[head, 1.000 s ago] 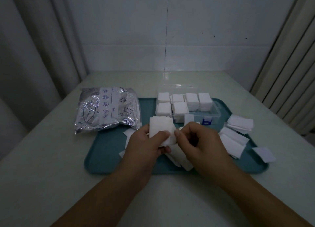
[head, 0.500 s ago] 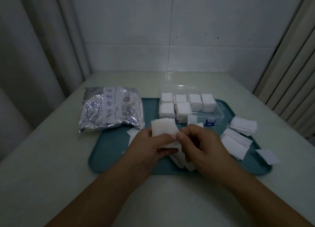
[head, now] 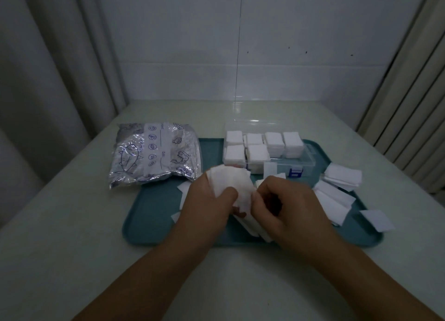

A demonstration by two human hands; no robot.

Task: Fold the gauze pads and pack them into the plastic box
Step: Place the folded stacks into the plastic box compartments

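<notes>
Above the middle of the teal tray (head: 154,210), my left hand (head: 207,205) grips a white gauze pad (head: 231,183), thumb on top. My right hand (head: 286,205) pinches the pad's right edge with thumb and curled fingers. Several more loose pads (head: 252,226) lie on the tray under both hands. Behind them stands the clear plastic box (head: 303,161) with a blue latch; folded pads (head: 257,152) fill several of its compartments, while the front right part shows none.
A silver foil bag (head: 154,154) lies over the tray's left back corner. Flat gauze sheets (head: 337,188) are piled at the tray's right side, and one sheet (head: 376,220) hangs over its right rim. Wall behind, curtains left and right.
Both hands stay on the same pad; my right fingers have worked along its right edge. The camera has tilted slightly, shifting the scene down and right.
</notes>
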